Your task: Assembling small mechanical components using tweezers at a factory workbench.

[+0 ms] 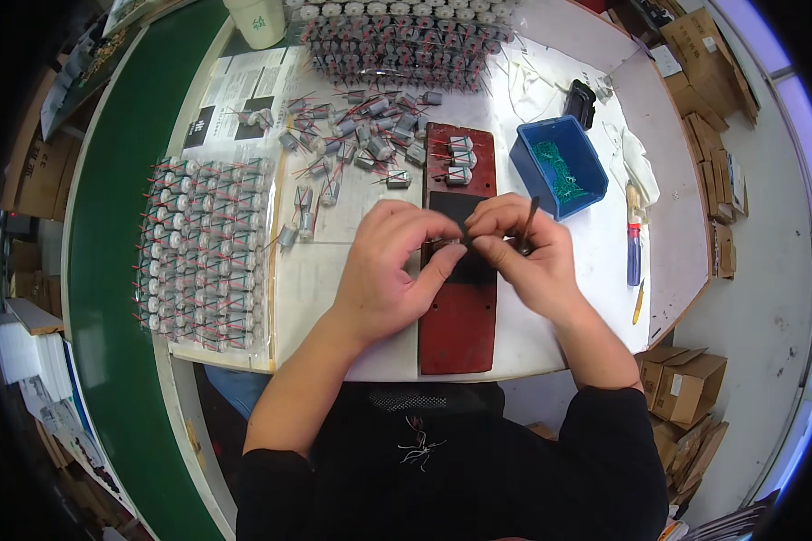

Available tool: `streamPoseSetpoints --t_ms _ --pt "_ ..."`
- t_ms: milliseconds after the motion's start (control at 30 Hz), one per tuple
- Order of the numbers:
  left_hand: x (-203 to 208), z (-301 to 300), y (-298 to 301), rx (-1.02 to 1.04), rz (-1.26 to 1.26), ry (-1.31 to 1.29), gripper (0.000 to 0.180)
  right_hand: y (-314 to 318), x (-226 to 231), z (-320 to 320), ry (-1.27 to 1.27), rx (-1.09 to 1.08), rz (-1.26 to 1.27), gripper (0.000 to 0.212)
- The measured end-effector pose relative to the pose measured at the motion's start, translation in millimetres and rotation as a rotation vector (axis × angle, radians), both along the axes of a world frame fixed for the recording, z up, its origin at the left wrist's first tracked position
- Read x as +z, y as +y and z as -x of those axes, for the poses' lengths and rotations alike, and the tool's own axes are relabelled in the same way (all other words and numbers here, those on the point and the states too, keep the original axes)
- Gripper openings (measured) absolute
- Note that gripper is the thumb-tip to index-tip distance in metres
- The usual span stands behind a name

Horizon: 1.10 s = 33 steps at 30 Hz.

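Over a black pad [449,206] on a long red board [457,334], both my hands meet at the fingertips. My left hand [383,266] is closed on what looks like a small motor, mostly hidden behind the fingers. My right hand [532,257] pinches close to it, thumb against forefinger, with a slim dark tool [531,216] sticking up between its fingers; the tool's kind is unclear. Three small silver motors [460,158] with red and dark leads stand on the far end of the board.
Loose motors [379,135] lie heaped left of the board. Rows of motors with white caps [207,252] fill a clear tray at left; more trays [406,45] are stacked behind. To the right stand a blue bin [559,203] of green bits and a screwdriver [634,252].
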<state>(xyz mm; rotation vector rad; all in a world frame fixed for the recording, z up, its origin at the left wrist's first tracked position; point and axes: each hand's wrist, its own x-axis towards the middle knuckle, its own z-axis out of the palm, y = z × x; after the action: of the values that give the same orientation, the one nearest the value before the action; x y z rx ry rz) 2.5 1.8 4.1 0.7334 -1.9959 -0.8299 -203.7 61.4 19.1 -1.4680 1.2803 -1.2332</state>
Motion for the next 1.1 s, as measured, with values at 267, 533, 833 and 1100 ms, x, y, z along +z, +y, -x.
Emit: streamPoseSetpoints --t_ms 267,533,833,1100 --pt "-6.7 -1.8 0.8 -0.031 -0.036 -0.158 0.030 -11.1 13.2 21.4 -0.122 -0.043 -0.423 0.008" --pt "-14.8 -4.0 -1.6 -0.071 0.013 -0.132 0.022 -11.2 3.6 13.2 0.054 0.097 -0.389 0.005" --pt "-19.3 -3.5 -1.5 -0.033 -0.001 -0.127 0.016 -9.8 2.6 3.8 0.182 0.018 -0.409 0.007" --pt "-20.0 -1.7 -1.7 -0.043 -0.044 -0.094 0.018 -8.0 -3.2 1.0 0.192 0.006 -0.367 0.008"
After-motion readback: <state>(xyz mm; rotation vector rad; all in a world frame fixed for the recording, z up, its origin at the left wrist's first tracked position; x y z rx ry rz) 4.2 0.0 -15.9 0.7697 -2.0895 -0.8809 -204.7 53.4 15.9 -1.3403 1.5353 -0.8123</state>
